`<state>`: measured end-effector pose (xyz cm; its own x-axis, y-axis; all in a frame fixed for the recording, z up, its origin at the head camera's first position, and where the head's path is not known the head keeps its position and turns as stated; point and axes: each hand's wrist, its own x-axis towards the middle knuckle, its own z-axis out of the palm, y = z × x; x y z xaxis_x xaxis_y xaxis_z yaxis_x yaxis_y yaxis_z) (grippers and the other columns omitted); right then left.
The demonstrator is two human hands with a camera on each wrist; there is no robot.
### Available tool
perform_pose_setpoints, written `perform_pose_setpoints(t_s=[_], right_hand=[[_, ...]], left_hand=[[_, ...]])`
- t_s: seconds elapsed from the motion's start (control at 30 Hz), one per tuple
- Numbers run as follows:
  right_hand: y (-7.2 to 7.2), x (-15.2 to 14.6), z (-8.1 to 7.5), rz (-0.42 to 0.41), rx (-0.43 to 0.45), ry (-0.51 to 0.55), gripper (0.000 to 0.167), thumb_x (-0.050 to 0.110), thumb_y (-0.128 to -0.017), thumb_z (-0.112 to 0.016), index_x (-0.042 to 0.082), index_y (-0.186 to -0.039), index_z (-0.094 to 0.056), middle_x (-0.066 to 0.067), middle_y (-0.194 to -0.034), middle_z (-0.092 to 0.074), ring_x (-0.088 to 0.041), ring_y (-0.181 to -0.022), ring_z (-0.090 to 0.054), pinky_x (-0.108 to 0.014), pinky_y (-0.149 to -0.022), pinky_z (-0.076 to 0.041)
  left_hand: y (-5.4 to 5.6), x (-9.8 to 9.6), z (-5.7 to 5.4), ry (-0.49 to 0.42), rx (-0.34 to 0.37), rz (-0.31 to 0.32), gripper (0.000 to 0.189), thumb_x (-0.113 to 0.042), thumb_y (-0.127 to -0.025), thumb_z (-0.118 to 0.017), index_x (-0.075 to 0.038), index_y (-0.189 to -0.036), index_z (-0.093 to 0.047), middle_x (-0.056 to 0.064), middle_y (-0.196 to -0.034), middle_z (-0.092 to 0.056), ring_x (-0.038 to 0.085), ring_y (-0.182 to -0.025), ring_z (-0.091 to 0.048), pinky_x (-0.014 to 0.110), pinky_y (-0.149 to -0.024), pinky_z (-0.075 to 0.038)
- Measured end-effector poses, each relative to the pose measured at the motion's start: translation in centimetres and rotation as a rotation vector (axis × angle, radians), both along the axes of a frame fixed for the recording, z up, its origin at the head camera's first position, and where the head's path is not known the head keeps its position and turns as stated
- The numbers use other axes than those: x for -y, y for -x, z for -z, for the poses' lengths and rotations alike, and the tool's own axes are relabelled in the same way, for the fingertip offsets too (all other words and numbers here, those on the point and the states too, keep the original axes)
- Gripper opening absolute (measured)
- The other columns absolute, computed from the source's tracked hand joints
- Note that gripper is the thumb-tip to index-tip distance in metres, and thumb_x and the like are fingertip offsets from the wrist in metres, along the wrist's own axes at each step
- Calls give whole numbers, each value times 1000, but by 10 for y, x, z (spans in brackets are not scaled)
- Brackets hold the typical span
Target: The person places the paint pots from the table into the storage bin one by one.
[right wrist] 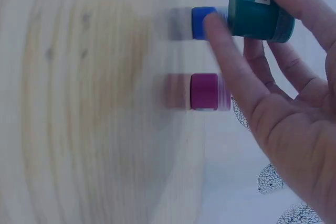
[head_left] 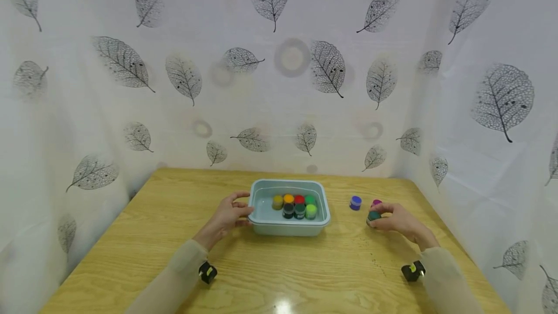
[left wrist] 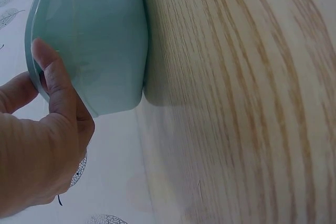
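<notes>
My left hand [head_left: 231,215] pinches the left rim of a pale blue-green plastic tub [head_left: 289,230], which stands on the table. In the left wrist view the thumb lies at the rim and a finger [left wrist: 56,77] presses the outer wall. Several small paint jars stand inside the tub, among them a yellow-green jar [head_left: 311,211] and a red jar [head_left: 299,200]. My right hand [head_left: 398,220] holds a dark green paint jar [right wrist: 257,13] between thumb and fingers, lifted above the table. Behind it stand a blue jar [head_left: 355,203] and a magenta jar [right wrist: 205,92].
The wooden table [head_left: 296,275] has small dark specks [head_left: 377,260] in front of the right hand. A white curtain [head_left: 270,105] with a leaf print hangs behind the table and along both sides.
</notes>
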<state>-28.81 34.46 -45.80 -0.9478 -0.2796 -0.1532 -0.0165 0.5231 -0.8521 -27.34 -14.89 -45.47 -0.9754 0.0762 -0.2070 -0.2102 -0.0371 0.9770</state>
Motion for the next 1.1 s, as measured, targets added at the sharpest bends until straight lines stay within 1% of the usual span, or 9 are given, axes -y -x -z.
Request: perform_pose_setpoints(t_s=[0.1,0.17,0.27,0.37,0.5,0.63,0.8,0.93,1.1], right_hand=[[0,2,-3,-20,0,69,57,20,-85,-77,-8,-129,-53,-30,-143,-37,-19,-105,-59,-29,-83,-57],[0,4,-5,-24,3,98,57,21,-86,-76,-7,-130,-53,-28,-145,-37,-18,-106,-58,-30,-85,-57],[0,8,-7,-44,18,147,63,21,-88,-74,-8,-137,-48,-20,-135,-48,-17,-106,-60,-36,-91,-56],[-1,13,-9,-76,45,230,64,18,-92,-70,-9,-142,-41,-10,-123,-58,-15,-105,-63,-35,-97,-54],[-2,20,-12,-132,77,368,61,10,-96,-62,-12,-145,-33,-3,-122,-62,-13,-108,-65,-27,-98,-53],[-3,31,-15,-134,110,467,52,5,-97,-59,-8,-143,-37,0,-119,-64,-12,-108,-65,-26,-97,-53],[-5,48,-16,-134,105,501,50,3,-97,-58,-8,-141,-39,1,-120,-63,-13,-108,-66,-29,-99,-53],[-7,65,-19,-118,88,506,54,3,-95,-62,-11,-142,-38,0,-119,-61,-13,-107,-66,-27,-97,-54],[-9,83,-23,-108,107,527,54,5,-94,-64,-8,-141,-42,-2,-121,-59,-14,-108,-65,-25,-97,-53]], left_hand=[[0,0,0,3,-1,-3,53,1,-90,-67,-8,-138,-48,8,-94,-55,21,-79,-62,30,-62,-60],[0,0,-1,2,1,-4,53,1,-90,-67,-9,-138,-48,8,-94,-55,22,-80,-62,30,-63,-60],[0,0,-2,4,1,4,53,1,-90,-67,-9,-138,-47,8,-96,-55,22,-80,-63,30,-63,-60],[0,0,-3,5,-2,17,55,0,-90,-68,-7,-140,-46,8,-96,-55,22,-81,-63,31,-64,-61],[0,0,-2,4,-9,20,55,-1,-90,-67,-7,-140,-45,8,-96,-55,21,-81,-62,31,-64,-61],[0,-1,-1,3,-7,12,53,1,-90,-66,-7,-139,-46,9,-96,-56,22,-80,-63,30,-64,-60],[1,0,-1,1,-4,15,53,1,-91,-66,-6,-140,-46,10,-96,-56,23,-84,-65,30,-64,-60],[1,0,-1,-6,-6,18,54,1,-91,-66,-6,-140,-45,9,-96,-56,23,-84,-65,29,-64,-60],[1,-1,-1,-8,1,11,53,1,-91,-66,-7,-139,-46,9,-96,-57,22,-83,-65,29,-64,-60]])
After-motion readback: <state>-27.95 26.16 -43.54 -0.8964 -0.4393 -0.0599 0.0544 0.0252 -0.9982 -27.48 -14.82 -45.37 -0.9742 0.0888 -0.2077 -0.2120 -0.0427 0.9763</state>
